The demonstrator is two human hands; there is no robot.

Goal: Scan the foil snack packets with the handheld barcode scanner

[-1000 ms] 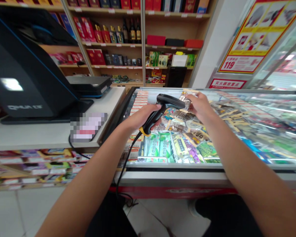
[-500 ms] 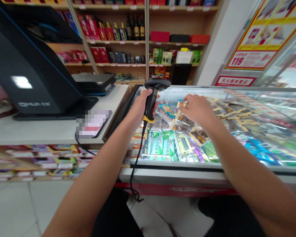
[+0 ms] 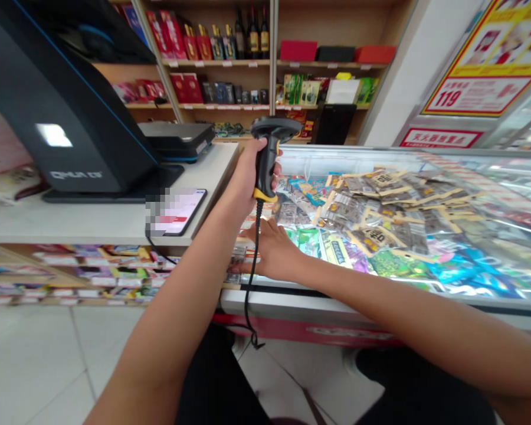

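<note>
- Left hand (image 3: 246, 177): fingers wrapped round the scanner (image 3: 265, 168), already in hand, upright above the case (image 3: 318, 310);
- Right hand (image 3: 275, 249): at the case's left end; cannot tell whether its fingers grasp anything;
- Brown packets (image 3: 392, 189): heaped, untouched

Left of centre, pixelation obscured part of the phone (image 3: 188, 211). Near mid-frame, the scanner (image 3: 265, 168) hid part of the left grip (image 3: 246, 168). Whether the right grip (image 3: 277, 251), lower centre, touched the small packs (image 3: 238, 258) was indeterminable. The frame cut off the poster (image 3: 482, 77), upper right.
</note>
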